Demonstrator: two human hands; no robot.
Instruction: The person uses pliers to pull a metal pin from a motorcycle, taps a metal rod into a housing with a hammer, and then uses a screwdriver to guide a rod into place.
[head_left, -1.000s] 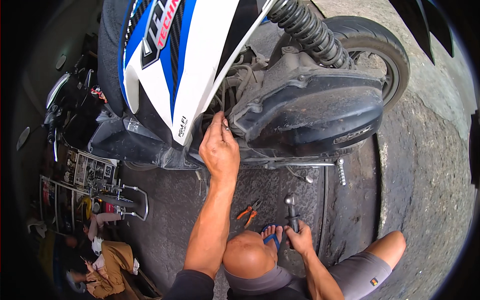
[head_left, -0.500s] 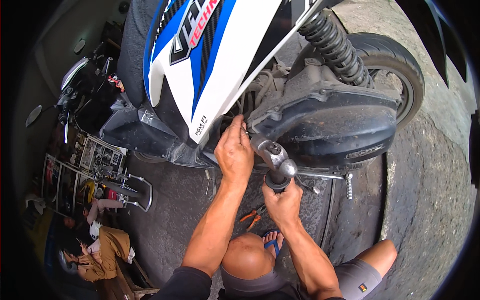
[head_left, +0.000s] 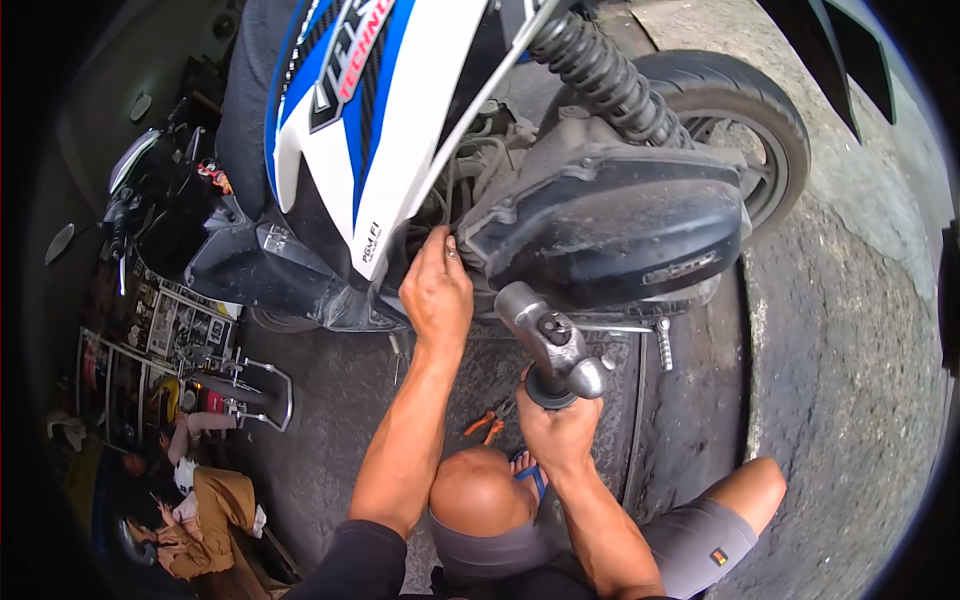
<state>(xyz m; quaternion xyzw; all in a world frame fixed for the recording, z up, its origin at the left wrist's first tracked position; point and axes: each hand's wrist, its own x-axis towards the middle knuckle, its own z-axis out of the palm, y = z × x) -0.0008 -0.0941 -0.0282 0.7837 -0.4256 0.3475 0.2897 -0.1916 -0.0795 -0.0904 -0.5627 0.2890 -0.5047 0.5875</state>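
Observation:
A ball-peen hammer [head_left: 548,338] is wrapped in my right hand [head_left: 562,435], its metal head raised in front of the scooter's black engine side cover [head_left: 625,235]. The head is apart from my left hand [head_left: 437,300]. My left fingers are pinched together at the gap between the white and blue body panel [head_left: 400,160] and the engine. A small metallic bit shows between those fingertips, mostly hidden, so its kind is unclear. Hoses and grimy engine parts lie just beyond the fingertips.
Orange-handled pliers [head_left: 489,424] lie on the floor by my knee. The kick-start lever [head_left: 664,345] juts out below the cover. Rear wheel [head_left: 760,140] and shock absorber [head_left: 610,80] stand at far right. At left, a person [head_left: 205,510] sits near a metal stand [head_left: 275,395].
The hammer has drawn back toward me and to the right, away from my left hand. My left hand keeps its pinch at the gap. The whole view has shifted slightly.

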